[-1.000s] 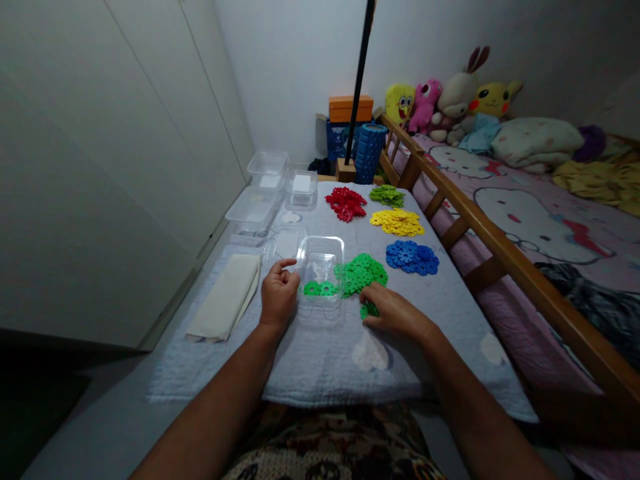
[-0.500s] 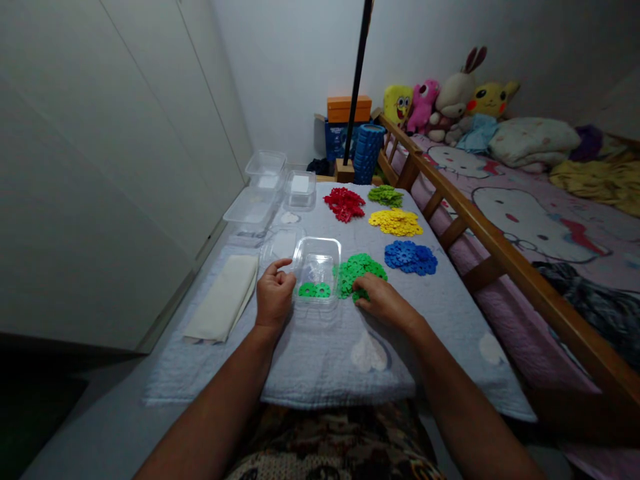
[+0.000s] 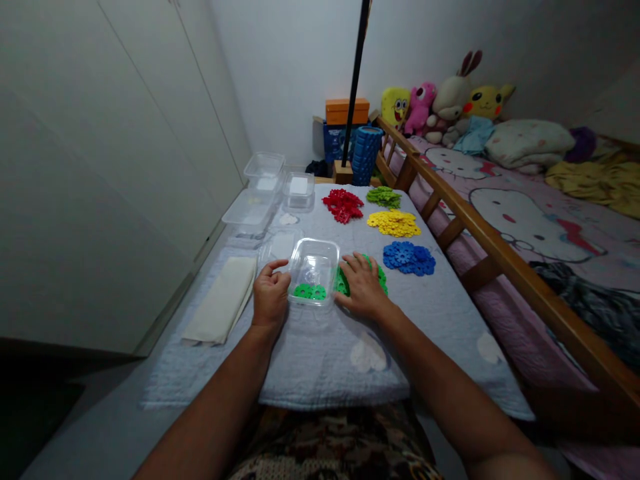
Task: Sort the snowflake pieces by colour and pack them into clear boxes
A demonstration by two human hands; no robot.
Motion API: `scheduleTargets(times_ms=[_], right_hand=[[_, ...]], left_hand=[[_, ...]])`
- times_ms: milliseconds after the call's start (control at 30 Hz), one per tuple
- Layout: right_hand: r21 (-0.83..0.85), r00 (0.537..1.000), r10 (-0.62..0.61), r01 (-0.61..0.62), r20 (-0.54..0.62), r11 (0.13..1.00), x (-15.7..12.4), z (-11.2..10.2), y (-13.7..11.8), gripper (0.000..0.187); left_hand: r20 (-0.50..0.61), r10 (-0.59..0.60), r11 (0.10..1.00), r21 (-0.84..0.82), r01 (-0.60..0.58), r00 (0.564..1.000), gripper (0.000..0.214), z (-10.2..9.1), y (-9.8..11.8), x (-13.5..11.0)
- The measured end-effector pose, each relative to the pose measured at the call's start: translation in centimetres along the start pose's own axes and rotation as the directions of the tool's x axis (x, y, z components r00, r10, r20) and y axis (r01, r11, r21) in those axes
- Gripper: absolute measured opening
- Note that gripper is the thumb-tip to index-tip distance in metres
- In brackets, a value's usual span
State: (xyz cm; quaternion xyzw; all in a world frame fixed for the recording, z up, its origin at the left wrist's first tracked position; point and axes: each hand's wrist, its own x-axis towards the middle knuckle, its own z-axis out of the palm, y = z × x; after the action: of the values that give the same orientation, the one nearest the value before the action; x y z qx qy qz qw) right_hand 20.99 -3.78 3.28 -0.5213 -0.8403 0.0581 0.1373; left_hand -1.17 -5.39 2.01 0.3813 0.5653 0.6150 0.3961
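Note:
A clear plastic box (image 3: pixel 314 245) stands on the cloth in front of me, with a few green flower-shaped plastic pieces (image 3: pixel 310 291) at its near end. My left hand (image 3: pixel 271 293) rests against or just beside the box's left wall, fingers curled into a loose fist and index finger bent forward; nothing shows in it. Fingers spread, my right hand (image 3: pixel 361 283) lies flat over the pile of green flower pieces (image 3: pixel 382 277) right of the box. It covers much of that pile, and whether any piece is under the palm is hidden.
Blue (image 3: pixel 409 258), yellow (image 3: pixel 394 223), light green (image 3: pixel 384 197) and red piles (image 3: pixel 343 205) lie farther back. Clear containers (image 3: pixel 250 207) stand at the back left, a folded beige cloth (image 3: pixel 220 300) at the left. A wooden bed rail (image 3: pixel 475 227) borders the table's right side.
My right hand has gone from pinching at the near edge of the green pile to lying spread over it, farther forward and left. The left hand stays beside the box.

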Motion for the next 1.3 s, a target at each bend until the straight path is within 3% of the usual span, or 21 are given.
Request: scheduleTargets(times_ms=[133,367,533,833,1033,1300], right_hand=[[-0.016,0.994,-0.041,0.043,0.099,0.999,0.6,0.1,-0.3,0.063],[-0.027,0.987,-0.05,0.055,0.151,0.998,1.3,-0.2,-0.3,0.06],[-0.039,0.994,-0.04,0.045,0.104,0.998,1.1,0.2,0.0,0.054],[0.047,1.0,-0.024,0.025,-0.013,0.999,0.3,0.1,1.6,0.065],[0.108,0.998,-0.054,0.057,-0.035,0.993,-0.5,-0.2,2.7,0.041],[0.228,0.997,-0.04,0.054,-0.062,0.972,0.0,0.4,3.2,0.026]], left_hand=[[-0.007,-0.01,1.0,-0.01,0.01,1.0,0.035,0.0,-0.3,0.2],[-0.022,0.015,0.999,0.051,-0.014,1.0,0.033,-0.1,-0.5,0.4],[-0.042,0.04,0.992,0.121,-0.035,0.998,0.031,-0.3,-0.3,0.5],[-0.02,0.014,0.994,0.108,-0.011,1.0,0.038,-0.5,-0.1,1.1],[0.001,-0.016,0.996,0.09,0.016,1.0,0.04,-0.6,-0.1,1.0],[0.043,-0.003,0.994,0.106,-0.002,0.999,0.04,-0.6,-0.3,1.1]])
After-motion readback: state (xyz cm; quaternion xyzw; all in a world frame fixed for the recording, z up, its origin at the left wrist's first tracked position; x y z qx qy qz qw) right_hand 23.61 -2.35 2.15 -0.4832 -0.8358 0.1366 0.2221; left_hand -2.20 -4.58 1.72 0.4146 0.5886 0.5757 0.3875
